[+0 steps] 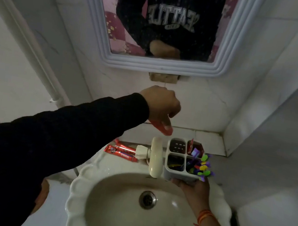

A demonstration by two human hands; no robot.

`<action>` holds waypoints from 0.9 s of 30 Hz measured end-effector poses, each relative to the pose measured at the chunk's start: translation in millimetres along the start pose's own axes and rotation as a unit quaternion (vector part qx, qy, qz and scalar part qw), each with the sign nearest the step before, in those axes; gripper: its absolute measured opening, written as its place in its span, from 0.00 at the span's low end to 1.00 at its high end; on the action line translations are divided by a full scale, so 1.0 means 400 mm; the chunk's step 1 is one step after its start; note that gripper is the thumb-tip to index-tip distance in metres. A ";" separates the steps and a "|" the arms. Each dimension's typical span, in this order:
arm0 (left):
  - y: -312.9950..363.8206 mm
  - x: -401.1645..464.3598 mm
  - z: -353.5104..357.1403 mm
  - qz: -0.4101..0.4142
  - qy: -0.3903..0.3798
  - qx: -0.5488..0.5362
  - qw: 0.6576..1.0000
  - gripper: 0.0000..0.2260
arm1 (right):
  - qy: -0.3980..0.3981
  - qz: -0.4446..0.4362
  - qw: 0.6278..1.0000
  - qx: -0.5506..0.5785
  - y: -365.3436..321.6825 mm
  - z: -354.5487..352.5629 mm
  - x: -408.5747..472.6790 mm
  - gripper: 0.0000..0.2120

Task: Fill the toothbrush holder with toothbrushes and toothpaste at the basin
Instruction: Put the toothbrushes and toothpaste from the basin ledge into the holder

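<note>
A person is standing at a white scalloped basin with a metal drain at its centre. The right hand is cupping the underside of a white four-compartment holder, gripping it from below beside the tap, which is arching over the bowl. The holder is sitting upright at the basin's back edge. Its far-left compartment is showing a perforated floor and nothing else. Its far-right compartment is holding a red sachet. Its near-right compartment is holding several toothbrushes, purple, green and yellow, which are leaning out to the right over the rim. The near-left compartment is dark; a yellowish item seems to be lying in it, but its nature cannot be told.

The left hand, in a dark sleeve, is hanging above and to the left of the holder, fingers curled loosely downward around a red tube, which is pointing down toward the holder without touching it. Two more red toothpaste tubes are lying flat on the ledge left of the tap, well apart from the holder. A red-orange thread is circling the right wrist. A framed mirror is hanging on the tiled wall above.
</note>
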State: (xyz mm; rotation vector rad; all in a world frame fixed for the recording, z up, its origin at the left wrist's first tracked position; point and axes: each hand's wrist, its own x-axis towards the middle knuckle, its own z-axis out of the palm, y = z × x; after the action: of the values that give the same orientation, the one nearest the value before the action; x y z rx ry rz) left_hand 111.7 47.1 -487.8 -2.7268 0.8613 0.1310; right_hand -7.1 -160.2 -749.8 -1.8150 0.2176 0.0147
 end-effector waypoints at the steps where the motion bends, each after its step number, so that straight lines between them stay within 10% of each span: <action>1: 0.019 0.006 -0.024 -0.010 -0.021 -0.031 0.999 0.23 | 0.005 -0.008 1.000 -0.006 -0.004 0.001 -0.001 0.31; 16: 0.139 0.039 0.053 -0.044 -0.050 -0.261 0.963 0.14 | -0.002 -0.012 1.000 -0.020 -0.021 0.000 -0.003 0.33; 20: 0.068 0.002 0.062 -0.116 -0.038 -0.422 0.898 0.08 | 0.013 -0.031 0.999 -0.022 -0.009 0.003 -0.004 0.35; 27: -0.107 -0.081 0.233 -0.311 -0.092 -0.386 0.863 0.06 | 0.010 -0.040 0.999 -0.017 0.009 0.003 0.000 0.33</action>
State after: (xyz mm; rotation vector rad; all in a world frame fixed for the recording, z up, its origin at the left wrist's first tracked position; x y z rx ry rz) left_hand 109.7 125.5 -561.5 -3.4678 -0.2409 0.7178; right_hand -7.6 -159.9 -753.3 -1.8571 0.1593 -0.0553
